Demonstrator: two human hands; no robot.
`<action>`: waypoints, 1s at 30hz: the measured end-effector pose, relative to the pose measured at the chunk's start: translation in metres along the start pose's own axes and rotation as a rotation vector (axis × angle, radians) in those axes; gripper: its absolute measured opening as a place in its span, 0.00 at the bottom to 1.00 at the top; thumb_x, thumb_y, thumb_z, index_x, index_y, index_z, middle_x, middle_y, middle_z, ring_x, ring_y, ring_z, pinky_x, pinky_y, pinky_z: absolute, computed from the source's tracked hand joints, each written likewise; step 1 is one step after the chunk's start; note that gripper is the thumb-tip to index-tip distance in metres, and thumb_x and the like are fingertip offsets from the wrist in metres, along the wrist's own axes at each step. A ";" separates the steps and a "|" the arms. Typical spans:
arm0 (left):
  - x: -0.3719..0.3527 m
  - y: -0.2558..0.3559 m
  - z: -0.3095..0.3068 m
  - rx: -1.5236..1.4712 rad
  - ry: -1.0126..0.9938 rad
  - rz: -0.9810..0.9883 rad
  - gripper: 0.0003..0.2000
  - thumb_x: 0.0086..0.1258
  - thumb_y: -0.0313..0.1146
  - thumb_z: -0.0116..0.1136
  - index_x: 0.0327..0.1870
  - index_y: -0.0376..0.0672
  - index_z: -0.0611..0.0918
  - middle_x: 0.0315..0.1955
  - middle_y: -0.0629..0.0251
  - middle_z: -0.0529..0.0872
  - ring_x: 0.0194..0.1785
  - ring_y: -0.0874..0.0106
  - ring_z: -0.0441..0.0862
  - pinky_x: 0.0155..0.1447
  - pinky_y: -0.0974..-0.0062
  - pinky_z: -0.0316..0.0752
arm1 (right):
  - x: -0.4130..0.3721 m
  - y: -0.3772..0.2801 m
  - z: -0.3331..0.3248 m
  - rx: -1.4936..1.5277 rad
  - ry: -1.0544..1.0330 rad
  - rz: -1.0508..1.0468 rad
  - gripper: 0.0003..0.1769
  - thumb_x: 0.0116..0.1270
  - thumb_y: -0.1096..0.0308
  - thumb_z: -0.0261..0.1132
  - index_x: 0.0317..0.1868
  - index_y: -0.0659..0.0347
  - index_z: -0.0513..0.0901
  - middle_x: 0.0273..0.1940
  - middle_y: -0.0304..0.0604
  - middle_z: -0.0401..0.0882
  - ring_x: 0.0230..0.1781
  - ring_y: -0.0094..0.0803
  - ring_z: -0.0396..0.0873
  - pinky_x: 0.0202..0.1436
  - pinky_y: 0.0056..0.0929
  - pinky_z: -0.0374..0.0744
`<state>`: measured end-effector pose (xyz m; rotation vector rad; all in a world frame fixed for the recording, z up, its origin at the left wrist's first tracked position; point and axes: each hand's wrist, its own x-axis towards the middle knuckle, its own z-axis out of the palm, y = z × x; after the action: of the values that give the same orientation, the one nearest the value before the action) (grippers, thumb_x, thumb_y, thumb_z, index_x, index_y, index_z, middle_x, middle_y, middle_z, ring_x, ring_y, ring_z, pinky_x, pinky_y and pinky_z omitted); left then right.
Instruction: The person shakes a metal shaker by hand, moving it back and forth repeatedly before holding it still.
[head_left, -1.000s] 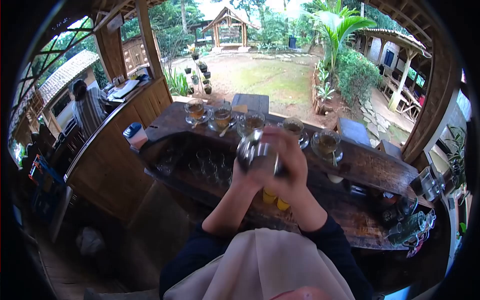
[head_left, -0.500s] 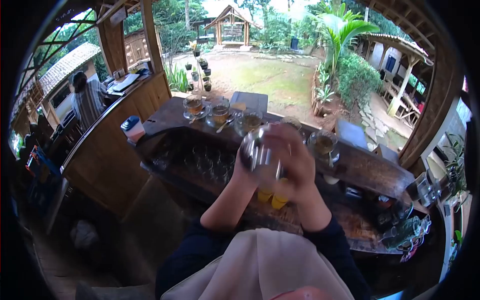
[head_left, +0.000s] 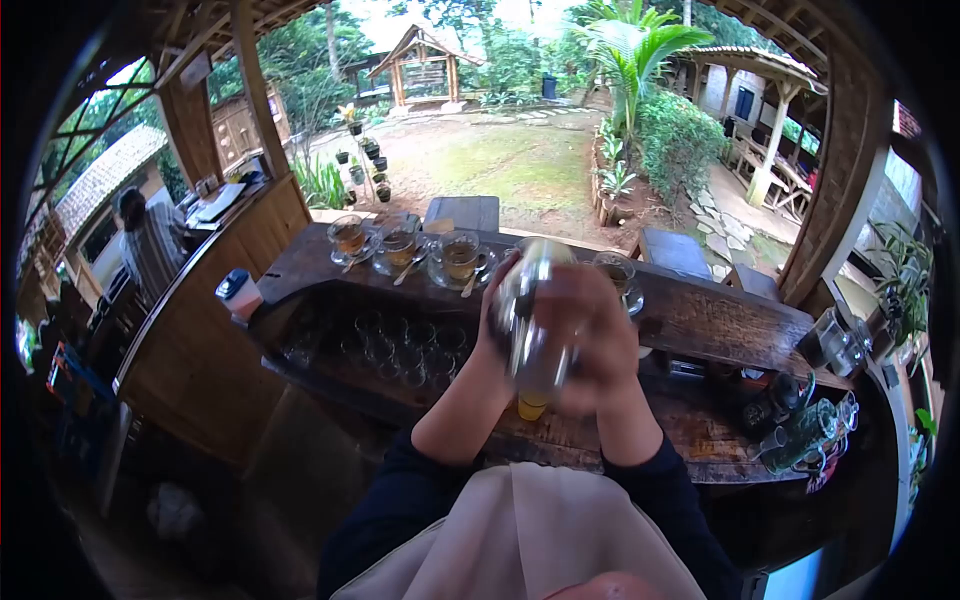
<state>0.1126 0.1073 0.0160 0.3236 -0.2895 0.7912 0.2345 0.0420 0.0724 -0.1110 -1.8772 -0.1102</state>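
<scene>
A shiny metallic vessel (head_left: 538, 340), blurred by motion, is held upright between both hands above the wooden counter. My left hand (head_left: 497, 315) wraps its left side, mostly hidden behind it. Around the right side and upper part, my right hand (head_left: 595, 335) has its fingers closed. Just beneath the vessel a yellow cup (head_left: 532, 406) shows on the lower counter. Glass cups of amber drink, on saucers with spoons, line the raised ledge: one (head_left: 348, 236) at the left, others (head_left: 398, 243) (head_left: 460, 256) beside it, and one (head_left: 614, 268) right of my hands.
Empty glasses (head_left: 405, 345) fill the recess under the ledge (head_left: 720, 325). A lidded container (head_left: 238, 293) stands at the ledge's left end. Glass mugs (head_left: 815, 430) and a jug (head_left: 840, 335) are at the right. A person (head_left: 150, 245) in stripes is at the left counter.
The view has turned, so the cups and counter appear further left. The vessel is more upright between my hands, and one yellow cup shows beneath instead of two.
</scene>
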 end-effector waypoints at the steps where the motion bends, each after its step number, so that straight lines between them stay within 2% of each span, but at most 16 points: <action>1: -0.004 -0.003 0.026 -0.111 -0.024 -0.144 0.30 0.69 0.56 0.44 0.63 0.42 0.67 0.55 0.45 0.73 0.55 0.58 0.77 0.55 0.58 0.76 | 0.005 -0.035 -0.002 -0.139 -0.068 0.023 0.18 0.52 0.56 0.67 0.43 0.51 0.80 0.49 0.41 0.78 0.54 0.44 0.74 0.58 0.58 0.64; 7: 0.019 -0.036 0.026 0.010 -0.431 -0.110 0.38 0.64 0.58 0.51 0.70 0.43 0.58 0.65 0.38 0.60 0.64 0.47 0.66 0.58 0.48 0.72 | -0.026 -0.015 -0.017 -0.256 0.125 -0.228 0.13 0.53 0.59 0.66 0.42 0.43 0.82 0.50 0.38 0.77 0.56 0.38 0.73 0.59 0.48 0.68; 8: 0.031 -0.034 0.030 0.108 -0.210 -0.153 0.33 0.65 0.57 0.48 0.64 0.42 0.65 0.56 0.47 0.72 0.55 0.58 0.77 0.56 0.59 0.76 | -0.030 -0.016 -0.023 -0.280 0.156 -0.278 0.12 0.54 0.59 0.66 0.41 0.42 0.82 0.50 0.37 0.77 0.56 0.37 0.73 0.60 0.46 0.68; 9: 0.056 -0.025 -0.001 -0.005 -0.151 -0.297 0.28 0.68 0.55 0.46 0.61 0.41 0.68 0.55 0.51 0.73 0.54 0.61 0.77 0.55 0.60 0.76 | -0.020 -0.004 -0.046 -0.264 0.060 -0.170 0.17 0.50 0.60 0.69 0.43 0.48 0.82 0.50 0.43 0.77 0.56 0.41 0.73 0.56 0.46 0.70; 11: 0.107 -0.055 -0.052 -0.327 -0.317 -0.046 0.25 0.70 0.53 0.43 0.57 0.41 0.71 0.51 0.54 0.77 0.52 0.62 0.78 0.54 0.60 0.77 | -0.027 0.028 -0.048 -0.234 0.269 0.314 0.23 0.45 0.65 0.70 0.45 0.62 0.80 0.52 0.53 0.74 0.54 0.48 0.73 0.55 0.44 0.72; 13: 0.109 -0.074 -0.028 -0.094 -0.122 -0.013 0.25 0.70 0.53 0.43 0.56 0.41 0.72 0.49 0.54 0.78 0.51 0.61 0.79 0.54 0.61 0.77 | -0.021 0.024 -0.063 -0.329 0.336 0.463 0.31 0.46 0.63 0.72 0.52 0.66 0.75 0.54 0.54 0.71 0.58 0.48 0.71 0.58 0.38 0.70; 14: 0.116 -0.081 -0.011 0.159 0.066 0.037 0.24 0.71 0.53 0.43 0.55 0.41 0.73 0.47 0.54 0.80 0.49 0.61 0.80 0.53 0.62 0.77 | -0.013 0.011 -0.073 -0.401 0.297 0.349 0.28 0.47 0.64 0.71 0.50 0.61 0.77 0.54 0.52 0.72 0.57 0.46 0.71 0.57 0.41 0.70; 17: 0.112 -0.106 0.039 0.088 -0.175 -0.210 0.27 0.70 0.54 0.43 0.59 0.40 0.70 0.50 0.50 0.77 0.50 0.59 0.79 0.53 0.61 0.78 | 0.004 -0.059 -0.105 -0.690 -0.035 -0.053 0.22 0.48 0.68 0.71 0.46 0.46 0.80 0.50 0.38 0.76 0.55 0.39 0.74 0.59 0.47 0.67; 20: 0.121 -0.130 0.063 0.144 -0.416 -0.276 0.30 0.69 0.56 0.43 0.62 0.38 0.67 0.53 0.46 0.74 0.51 0.57 0.78 0.53 0.60 0.78 | -0.006 -0.061 -0.138 -0.693 0.005 -0.199 0.19 0.49 0.68 0.70 0.44 0.42 0.80 0.49 0.34 0.77 0.53 0.39 0.75 0.58 0.49 0.67; 23: 0.151 -0.151 0.061 0.114 -0.375 -0.437 0.33 0.69 0.57 0.44 0.65 0.37 0.64 0.56 0.42 0.71 0.52 0.55 0.77 0.52 0.60 0.78 | -0.024 -0.061 -0.170 -0.664 0.078 -0.406 0.17 0.51 0.68 0.69 0.41 0.35 0.79 0.47 0.29 0.78 0.50 0.40 0.77 0.55 0.52 0.69; 24: 0.176 -0.157 0.040 0.028 -0.369 -0.543 0.29 0.70 0.54 0.42 0.61 0.38 0.68 0.55 0.48 0.73 0.52 0.59 0.77 0.55 0.62 0.77 | -0.025 -0.053 -0.190 -0.764 0.041 -0.195 0.20 0.50 0.69 0.69 0.45 0.42 0.80 0.49 0.39 0.78 0.50 0.41 0.76 0.53 0.52 0.71; 25: 0.186 -0.167 0.022 0.428 -0.408 -0.274 0.26 0.71 0.52 0.41 0.58 0.40 0.70 0.54 0.53 0.75 0.54 0.63 0.77 0.58 0.66 0.74 | -0.028 -0.033 -0.203 -0.671 0.120 -0.099 0.24 0.47 0.69 0.71 0.48 0.54 0.79 0.51 0.49 0.75 0.52 0.43 0.76 0.55 0.46 0.71; 26: 0.199 -0.180 0.009 0.422 -0.420 -0.284 0.26 0.71 0.52 0.41 0.58 0.40 0.70 0.54 0.53 0.75 0.54 0.63 0.77 0.58 0.66 0.74 | -0.033 -0.027 -0.208 -0.628 0.281 0.156 0.27 0.46 0.69 0.73 0.49 0.64 0.76 0.53 0.53 0.74 0.53 0.46 0.75 0.56 0.39 0.72; 28: 0.209 -0.210 0.011 1.361 -0.388 0.281 0.23 0.69 0.49 0.45 0.57 0.41 0.71 0.49 0.57 0.79 0.54 0.66 0.77 0.58 0.68 0.74 | -0.033 -0.038 -0.227 -0.463 0.500 0.452 0.31 0.47 0.68 0.73 0.53 0.64 0.74 0.55 0.53 0.72 0.56 0.43 0.73 0.58 0.36 0.71; 29: 0.210 -0.219 0.010 1.366 -0.407 0.271 0.23 0.69 0.49 0.45 0.57 0.41 0.71 0.49 0.57 0.79 0.54 0.66 0.77 0.58 0.68 0.74 | -0.034 -0.051 -0.236 -0.428 0.574 0.503 0.30 0.49 0.68 0.72 0.54 0.62 0.74 0.56 0.52 0.72 0.57 0.41 0.73 0.59 0.36 0.71; 30: 0.192 -0.228 0.043 0.683 -0.552 -0.163 0.22 0.70 0.47 0.43 0.57 0.41 0.72 0.49 0.56 0.79 0.54 0.63 0.77 0.60 0.64 0.72 | -0.029 -0.068 -0.243 -0.441 0.590 0.491 0.30 0.49 0.68 0.72 0.54 0.62 0.74 0.56 0.52 0.72 0.57 0.41 0.73 0.59 0.36 0.71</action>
<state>0.4017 0.0642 0.0869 1.2036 -0.4976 0.6075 0.4640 -0.0578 0.1174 -0.7533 -1.1718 -0.1927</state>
